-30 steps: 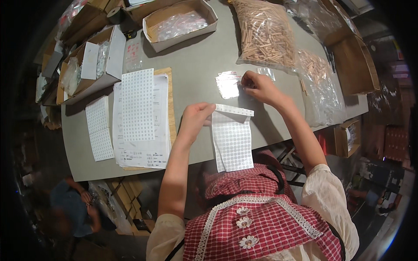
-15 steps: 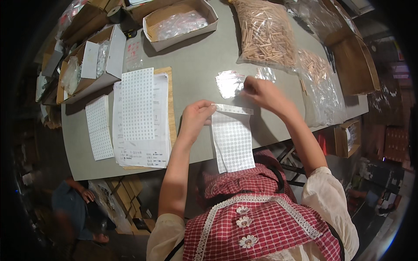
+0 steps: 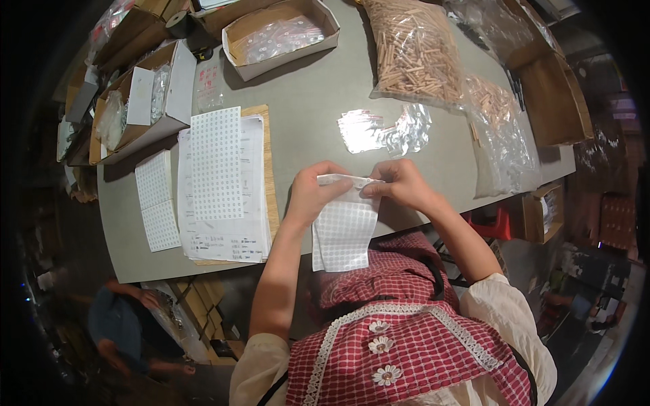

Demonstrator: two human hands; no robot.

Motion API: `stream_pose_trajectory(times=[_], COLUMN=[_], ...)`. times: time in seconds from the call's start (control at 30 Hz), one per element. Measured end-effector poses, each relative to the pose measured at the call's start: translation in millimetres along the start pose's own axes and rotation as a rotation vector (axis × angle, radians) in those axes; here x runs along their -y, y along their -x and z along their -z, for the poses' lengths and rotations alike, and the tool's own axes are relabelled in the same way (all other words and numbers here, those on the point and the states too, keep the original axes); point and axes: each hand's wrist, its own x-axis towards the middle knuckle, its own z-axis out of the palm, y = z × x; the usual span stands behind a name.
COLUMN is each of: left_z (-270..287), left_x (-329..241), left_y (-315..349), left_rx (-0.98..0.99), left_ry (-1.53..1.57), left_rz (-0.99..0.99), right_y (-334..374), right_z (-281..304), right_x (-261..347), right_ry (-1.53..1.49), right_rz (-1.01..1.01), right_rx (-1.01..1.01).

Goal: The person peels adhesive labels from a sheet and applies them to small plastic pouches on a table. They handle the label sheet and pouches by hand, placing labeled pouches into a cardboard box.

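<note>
At the table's near edge I hold a white sticker sheet (image 3: 347, 227) covered in rows of small round labels. Its lower part hangs down over my lap, and its top edge is bent over. My left hand (image 3: 317, 193) pinches the upper left corner between thumb and fingers. The thumb and fingers of my right hand (image 3: 401, 185) are closed on the upper right of the same sheet; whether a single label is between them I cannot tell. Just beyond my hands lie two overlapping groups of small clear plastic bags (image 3: 360, 131), shiny under the light.
More label sheets (image 3: 217, 162) lie on papers and a wooden board at left. Open cartons (image 3: 177, 88) crowd the far left. A shallow box (image 3: 281, 59) holds plastic bags. Bags of wooden dowels (image 3: 416, 57) stand at right. A person (image 3: 125, 325) is at lower left.
My right hand has come down and left from beside the plastic bags to the sheet's top edge. The sheet has shifted slightly left, and its top is now bent.
</note>
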Motion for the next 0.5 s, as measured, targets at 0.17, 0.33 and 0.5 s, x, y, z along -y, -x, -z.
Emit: stream_pose_trajectory(times=[0.17, 0.33, 0.5], left_z=[-8.2, -10.4, -10.1], left_x=[-0.5, 6.8, 5.8], left_y=[2.9, 1.8, 3.3], left_rx=[-0.113, -0.161, -0.171], left_ry=[-0.188, -0.269, -0.323], left_rz=[-0.015, -0.078, -0.087], right_y=[-1.1, 0.0, -0.9], right_z=[8.0, 6.5, 0.3], right_x=[-9.4, 6.4, 12.2], right_ry=[0.074, 0.544, 0.679], right_rz=[0.086, 0.539, 0.577], right_rx=[0.002, -0.147, -0.18])
